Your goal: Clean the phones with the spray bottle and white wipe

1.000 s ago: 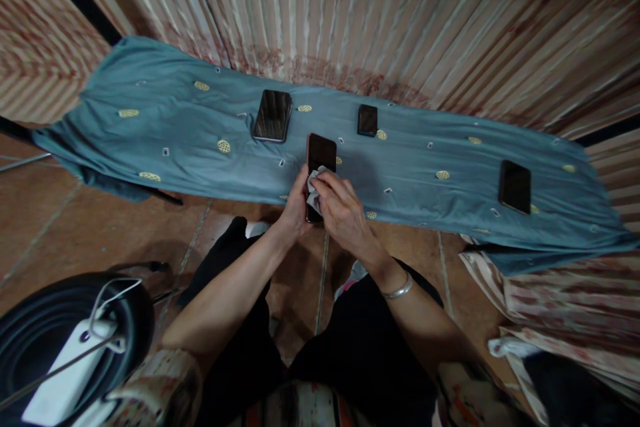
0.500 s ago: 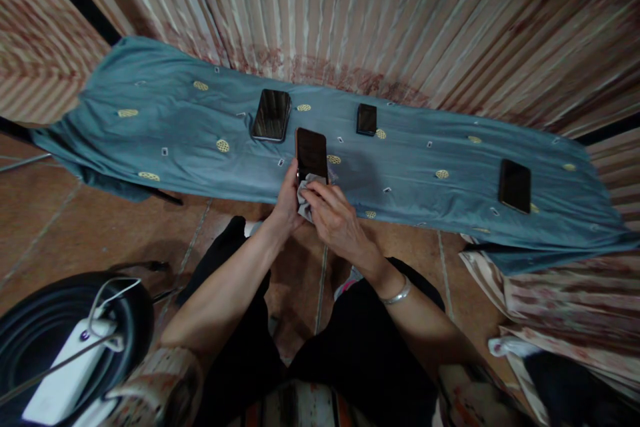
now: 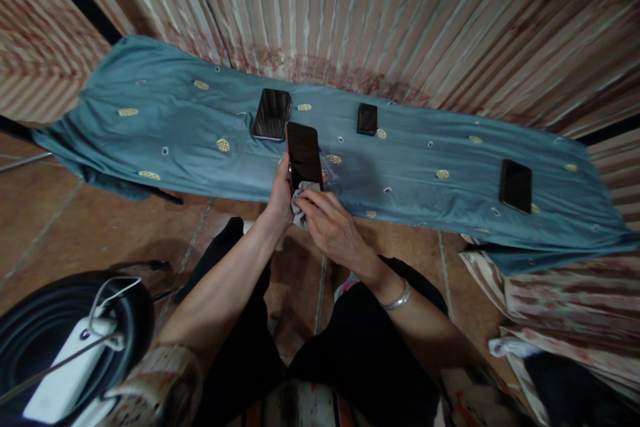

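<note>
My left hand [image 3: 280,197] grips a dark phone [image 3: 303,153] by its lower left edge, screen up, over the near edge of a teal cloth [image 3: 165,113]. My right hand [image 3: 330,227] presses a small white wipe [image 3: 299,203] against the phone's lower end. A silver bangle [image 3: 397,297] sits on my right wrist. Three more dark phones lie flat on the cloth: a large one [image 3: 272,113] just behind the held phone, a small one [image 3: 367,119] to the right, and one [image 3: 515,185] far right.
A striped curtain [image 3: 400,20] hangs behind the cloth. A black round tub [image 3: 30,327] with a white box [image 3: 55,380] and wire stands at lower left. Striped fabric [image 3: 550,307] is piled at lower right. Brown tile floor [image 3: 75,227] lies below.
The held phone has shifted left and tilted upward toward the large phone. My right hand with the wipe has slid down to the phone's lower end.
</note>
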A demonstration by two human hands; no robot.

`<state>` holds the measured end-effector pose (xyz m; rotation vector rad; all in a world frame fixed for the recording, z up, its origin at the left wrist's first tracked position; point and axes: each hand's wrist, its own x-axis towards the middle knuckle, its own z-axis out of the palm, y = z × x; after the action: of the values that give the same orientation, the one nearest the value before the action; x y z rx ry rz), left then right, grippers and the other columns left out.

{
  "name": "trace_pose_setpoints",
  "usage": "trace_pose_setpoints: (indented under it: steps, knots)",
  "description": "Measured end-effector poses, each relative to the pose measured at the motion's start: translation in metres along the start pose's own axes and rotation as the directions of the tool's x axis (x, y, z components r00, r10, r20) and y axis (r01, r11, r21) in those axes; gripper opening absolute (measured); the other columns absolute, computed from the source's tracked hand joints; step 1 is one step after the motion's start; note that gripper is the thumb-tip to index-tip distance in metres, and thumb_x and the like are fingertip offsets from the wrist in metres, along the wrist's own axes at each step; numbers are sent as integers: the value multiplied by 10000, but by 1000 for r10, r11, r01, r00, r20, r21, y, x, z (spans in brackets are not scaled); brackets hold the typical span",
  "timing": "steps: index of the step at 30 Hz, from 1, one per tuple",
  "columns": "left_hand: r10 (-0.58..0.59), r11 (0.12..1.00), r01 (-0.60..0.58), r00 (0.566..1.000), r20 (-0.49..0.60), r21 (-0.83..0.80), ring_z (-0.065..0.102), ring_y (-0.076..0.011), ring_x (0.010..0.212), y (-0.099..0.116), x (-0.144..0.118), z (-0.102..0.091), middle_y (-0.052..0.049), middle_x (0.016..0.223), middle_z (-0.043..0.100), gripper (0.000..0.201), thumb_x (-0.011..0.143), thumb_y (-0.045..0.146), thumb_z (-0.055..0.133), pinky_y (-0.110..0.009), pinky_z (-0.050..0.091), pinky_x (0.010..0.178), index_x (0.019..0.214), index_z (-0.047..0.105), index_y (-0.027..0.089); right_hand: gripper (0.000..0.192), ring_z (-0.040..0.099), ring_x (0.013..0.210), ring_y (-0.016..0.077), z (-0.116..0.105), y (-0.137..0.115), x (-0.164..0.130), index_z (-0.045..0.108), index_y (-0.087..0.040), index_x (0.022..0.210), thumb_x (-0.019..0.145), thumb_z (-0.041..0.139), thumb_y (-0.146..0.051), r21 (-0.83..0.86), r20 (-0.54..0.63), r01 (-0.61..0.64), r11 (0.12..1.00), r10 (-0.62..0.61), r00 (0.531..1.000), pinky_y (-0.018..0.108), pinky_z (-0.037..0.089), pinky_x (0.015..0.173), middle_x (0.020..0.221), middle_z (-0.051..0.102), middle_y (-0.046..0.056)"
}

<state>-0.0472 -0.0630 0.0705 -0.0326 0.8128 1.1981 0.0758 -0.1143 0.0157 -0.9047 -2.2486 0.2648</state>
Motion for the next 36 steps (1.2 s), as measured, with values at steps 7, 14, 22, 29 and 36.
trace_pose_setpoints:
  steps: [7, 14, 22, 29, 36]
  knots:
    - [29, 999, -30, 999, 43, 26, 786, -199, 804, -8, 11, -13, -47, 873, 815, 493, 1084, 512, 432, -280, 618, 752, 1163, 790, 184, 401, 666, 1193, 251, 0, 3, 2, 690, -131, 1350, 1075, 399, -123, -9, -55, 5, 1000, -5, 998, 433, 570, 1085, 1289, 722, 162]
    - [-16, 996, 15, 1000, 8, 90, 584, -106, 459, -19, 10, -18, -5, 555, 651, 528, 1070, 510, 486, -205, 483, 474, 725, 693, 169, 424, 673, 1221, 260, -2, 11, 6, 710, -167, 1354, 1073, 395, -133, -45, -57, -76, 996, 73, 996, 462, 566, 1105, 1335, 723, 149]
    - [-25, 996, 24, 1000, 9, 84, 741, -149, 738, -30, 10, -21, -32, 757, 747, 424, 1037, 470, 564, -212, 561, 676, 758, 704, 184, 423, 669, 1232, 293, -3, 19, 6, 688, -185, 1394, 1063, 427, -155, -34, -87, -147, 989, 143, 986, 513, 564, 1104, 1387, 703, 152]
    - [-27, 995, 25, 1000, 16, 92, 732, -139, 764, -34, 10, -22, -25, 764, 735, 453, 1068, 442, 509, -216, 566, 746, 744, 696, 187, 425, 675, 1214, 283, -5, 22, 8, 709, -166, 1364, 1070, 403, -153, -46, -97, -147, 988, 142, 985, 493, 569, 1094, 1374, 712, 153]
    - [-41, 996, 37, 998, 43, 81, 697, -138, 616, -26, 10, -20, 1, 607, 655, 433, 977, 538, 658, -204, 536, 552, 727, 683, 184, 416, 676, 1230, 282, -4, 15, 7, 715, -172, 1351, 1063, 418, -142, -45, -82, -127, 991, 123, 989, 489, 570, 1094, 1359, 721, 148]
